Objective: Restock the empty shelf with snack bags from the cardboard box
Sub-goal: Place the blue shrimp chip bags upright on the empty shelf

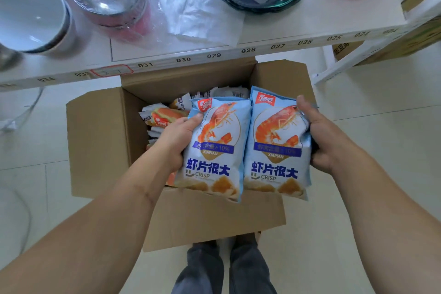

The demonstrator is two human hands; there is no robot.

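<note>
Currently both hands grip 1 shrimp-chip bag each, left hand [177, 137] on left bag [218, 148], right hand [322, 136] on right bag [278, 143], fronts up above the cardboard box [95, 141], probably so they shelve label-out.

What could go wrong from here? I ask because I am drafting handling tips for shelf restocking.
1. Each hand, left hand and right hand, holds its shrimp crisp bag, left bag and right bag, only by the outer edge; a loose grip could let one drop back into the cardboard box.
2. Squeezing too hard may crush the crisps.
3. The shelf above already carries bowls and loose plastic wrap, which the bags could knock.
</note>
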